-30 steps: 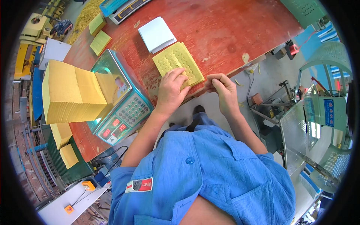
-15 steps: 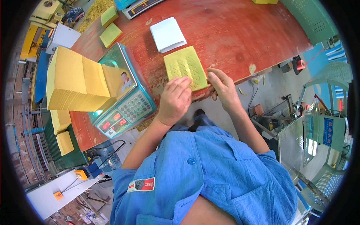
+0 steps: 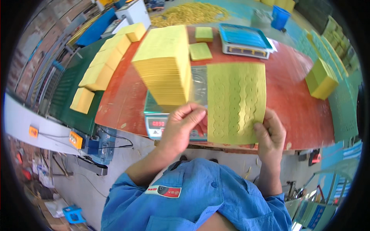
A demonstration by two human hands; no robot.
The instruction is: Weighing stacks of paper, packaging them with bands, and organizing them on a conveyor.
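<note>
In front of me a piece of yellow joss paper [image 3: 236, 102] stands almost upright, marked with rows of coin-shaped cuts. My right hand [image 3: 272, 133] grips its lower right edge, thumb on the near face and fingers behind. Beside the left edge is my left hand [image 3: 183, 125], its thumb and fingers curled together with nothing visible in them. A tall stack of yellow paper [image 3: 163, 65] rests on a teal scale [image 3: 153, 133] just beyond that hand. The joss paper and my left hand hide part of the scale.
Yellow paper blocks [image 3: 102, 61] line the green surface on the left. Two small yellow piles [image 3: 200, 51] lie near a second scale with a blue tray [image 3: 245, 36] on the red table [image 3: 287, 69]. Another yellow block [image 3: 322, 79] stands at the right by a green perforated panel [image 3: 348, 115].
My view has swung left. The joss paper has come up off the table into my right hand, and my left hand has moved off it. The white pad no longer shows.
</note>
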